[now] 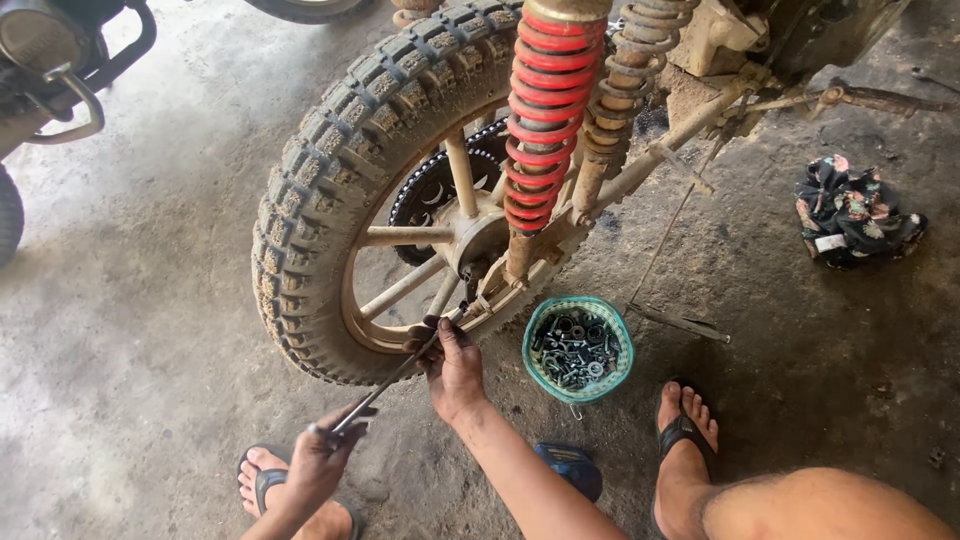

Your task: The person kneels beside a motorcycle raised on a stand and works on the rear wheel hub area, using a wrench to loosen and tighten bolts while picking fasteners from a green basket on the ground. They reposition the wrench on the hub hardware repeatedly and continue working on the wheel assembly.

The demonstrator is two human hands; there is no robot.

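Your right hand [452, 368] is clenching the upper shaft of a long metal tool [395, 377] just below the muddy rear wheel [345, 180] of a motorcycle, while your left hand [325, 455] is gripping the tool's lower end. The tool's tip is reaching the hub by the red spring [545, 110]. A green basket [535, 330] of bolts is sitting on the concrete floor [140, 300] just beside.

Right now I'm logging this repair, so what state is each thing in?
Left hand: gripping the long tool's handle end.
Right hand: steadying the tool near its tip.
Long tool: tip set at the hub.
Rear wheel: mounted, muddy.
Red spring: fitted, upright.
Green bowl: on the floor, full of nuts and bolts.
Cloth: crumpled on the floor.
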